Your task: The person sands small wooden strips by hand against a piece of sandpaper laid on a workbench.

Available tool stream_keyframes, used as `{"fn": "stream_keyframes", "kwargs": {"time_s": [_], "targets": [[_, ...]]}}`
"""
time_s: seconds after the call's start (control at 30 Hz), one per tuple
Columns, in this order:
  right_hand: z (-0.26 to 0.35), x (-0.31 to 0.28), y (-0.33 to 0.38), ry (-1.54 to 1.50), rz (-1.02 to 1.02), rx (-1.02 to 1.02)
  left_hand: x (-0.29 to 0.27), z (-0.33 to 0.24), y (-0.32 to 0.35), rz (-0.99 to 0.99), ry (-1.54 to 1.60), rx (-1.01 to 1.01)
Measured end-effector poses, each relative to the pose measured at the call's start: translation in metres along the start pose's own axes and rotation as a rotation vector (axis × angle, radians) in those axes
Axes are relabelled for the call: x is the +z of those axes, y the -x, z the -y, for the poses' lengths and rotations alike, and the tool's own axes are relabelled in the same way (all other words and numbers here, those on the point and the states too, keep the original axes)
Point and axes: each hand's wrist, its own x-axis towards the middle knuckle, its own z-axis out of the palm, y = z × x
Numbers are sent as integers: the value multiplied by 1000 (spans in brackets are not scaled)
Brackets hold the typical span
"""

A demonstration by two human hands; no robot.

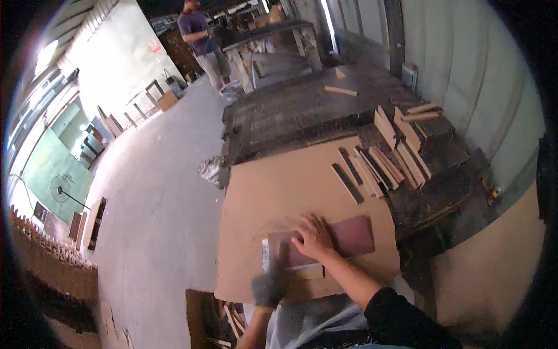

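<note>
My bare right hand (314, 238) lies with fingers spread on a reddish-brown sheet (353, 234) that looks like sandpaper. The sheet rests on a brown board (261, 192). My left hand (268, 289), in a dark grey glove, is smeared by motion near the board's front edge. A blurred dark strip (283, 254) reaches from the glove over the left end of the sheet; whether the fingers grip it is unclear. Along the sheet's near edge lies a pale wooden strip (308, 272). A white printed edge (265, 255) shows at the sheet's left.
Several wooden strips (372, 168) lie at the board's far right, with more stacked on the dark bench (279, 122) behind. Offcuts in a box (200, 314) stand below left. A person (197, 32) stands at the far left of the workbench. A fan (61, 189) stands left.
</note>
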Motion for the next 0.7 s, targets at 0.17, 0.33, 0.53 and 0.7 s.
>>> {"fn": "stream_keyframes", "kwargs": {"time_s": [0.17, 0.33, 0.53, 0.7], "targets": [[-6, -4, -2, 42, 85, -12, -18, 52, 97, -338, 506, -302], [-3, -13, 4, 76, 186, 22, -26, 105, 116, -463, 196, -426], [-41, -39, 24, -178, 22, 97, -14, 101, 134, -665, 172, -308], [-36, -144, 52, -320, -98, 354, -43, 38, 74, -414, 358, -128]]}}
